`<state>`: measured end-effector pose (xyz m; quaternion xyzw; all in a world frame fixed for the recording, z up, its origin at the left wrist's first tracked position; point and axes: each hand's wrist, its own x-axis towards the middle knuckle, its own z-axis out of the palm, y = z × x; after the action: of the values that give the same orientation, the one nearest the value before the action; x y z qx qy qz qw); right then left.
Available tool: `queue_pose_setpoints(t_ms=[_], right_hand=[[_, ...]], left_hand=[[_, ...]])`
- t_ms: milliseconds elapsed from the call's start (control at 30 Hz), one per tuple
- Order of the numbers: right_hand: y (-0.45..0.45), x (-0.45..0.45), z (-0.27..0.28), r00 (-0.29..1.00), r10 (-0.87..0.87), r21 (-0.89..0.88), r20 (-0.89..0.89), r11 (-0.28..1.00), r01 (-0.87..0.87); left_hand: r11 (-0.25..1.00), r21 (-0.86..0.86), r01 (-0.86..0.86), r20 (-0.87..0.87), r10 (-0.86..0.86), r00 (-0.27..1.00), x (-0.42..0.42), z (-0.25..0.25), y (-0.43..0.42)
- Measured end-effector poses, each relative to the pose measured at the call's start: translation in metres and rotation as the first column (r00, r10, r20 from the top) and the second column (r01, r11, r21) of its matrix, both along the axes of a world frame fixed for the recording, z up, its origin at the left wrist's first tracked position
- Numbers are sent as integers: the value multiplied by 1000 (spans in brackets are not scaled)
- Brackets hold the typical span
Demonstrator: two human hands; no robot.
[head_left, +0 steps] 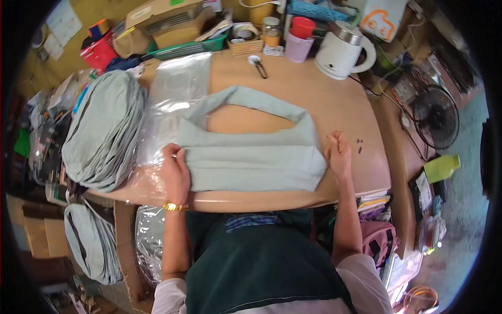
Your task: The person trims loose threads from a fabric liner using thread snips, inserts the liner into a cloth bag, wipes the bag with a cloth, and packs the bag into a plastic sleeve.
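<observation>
A pale grey-green cloth bag (251,162) lies flat on the table, its long strap (261,99) looped toward the far side. Its left edge is pinched in my left hand (176,170), which wears a gold watch or bracelet (175,206) at the wrist. Just beyond the bag's right edge, my right hand (340,154) rests with its fingers curled together; I see nothing in them. Left of the bag, clear plastic sleeves (180,78) lie on the tabletop. A thick stack of similar grey-green cloth pieces (104,131) stands at the table's left end.
A small tool with a black handle (257,67) lies behind the strap. Along the back are a white kettle (340,49), a lilac cup (298,48), a jar (271,31) and a green tray (188,48). A black fan (435,116) stands at right. More cloth (93,243) hangs lower left.
</observation>
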<state>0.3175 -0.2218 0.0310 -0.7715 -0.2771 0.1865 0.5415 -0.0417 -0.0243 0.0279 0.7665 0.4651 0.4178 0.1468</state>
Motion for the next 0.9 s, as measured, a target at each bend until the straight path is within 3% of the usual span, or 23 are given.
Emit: queue_pose_setpoints(t_ms=[33, 67, 100, 133, 200, 267, 300, 367, 433, 567, 633, 667, 700, 767, 833, 867, 900], right_hand=[[-1, -8, 7, 1000, -26, 0, 7, 1000, 26], [1, -22, 14, 996, -12, 197, 90, 980, -6], [1, -31, 16, 985, -14, 382, 174, 923, -54], [-1, -33, 13, 984, -38, 383, 171, 923, -31], [-2, -33, 4, 768, -269, 384, 582, 923, 32], [-18, -46, 8, 743, -260, 389, 617, 921, -1], [-29, -56, 7, 720, -236, 385, 653, 922, -48], [-51, -77, -2, 667, -15, 207, 745, 956, -209], [-61, -101, 14, 554, 187, -11, 811, 953, -304], [-89, -99, -1, 539, 295, -163, 789, 946, -279], [-103, -76, 1, 821, 229, -62, 523, 971, -232], [-97, -70, 13, 845, -16, 62, 535, 998, -20], [-81, -63, 19, 846, -28, 66, 532, 998, -9], [-55, -52, 27, 814, -237, 310, 531, 948, 73], [-48, -36, -3, 818, -189, 224, 543, 972, 76], [-46, -28, -15, 818, -141, 134, 558, 988, 79], [-50, -18, -17, 880, -119, 40, 460, 993, 114]], left_hand=[[991, 130, -11, 19, 9, 1000, 2, 10, -2], [992, 129, 13, 21, -16, 1000, 8, 19, -10], [967, 233, 98, -90, -79, 993, 18, 29, -21], [925, 328, 191, -206, -127, 970, 29, 38, -31], [844, 239, 480, -246, -425, 871, 66, 50, -58], [771, 69, 633, -257, -599, 758, 110, 59, -80], [753, 107, 649, -215, -620, 755, 136, 61, -88], [729, 142, 670, -178, -647, 742, 175, 54, -87], [617, -164, 770, -331, -770, 546, 205, 38, -77], [545, -9, 838, -210, -821, 532, 226, 37, -79], [449, 25, 893, -193, -875, 445, 228, 38, -91], [432, 25, 901, -198, -882, 428, 230, 42, -96], [427, 36, 903, -165, -889, 427, 231, 47, -102], [436, 39, 899, -135, -889, 437, 222, 58, -105], [574, -107, 812, -354, -785, 509, 197, 71, -87], [612, -233, 756, -441, -759, 479, 177, 75, -67], [653, -349, 672, -518, -732, 442, 152, 79, -44]])
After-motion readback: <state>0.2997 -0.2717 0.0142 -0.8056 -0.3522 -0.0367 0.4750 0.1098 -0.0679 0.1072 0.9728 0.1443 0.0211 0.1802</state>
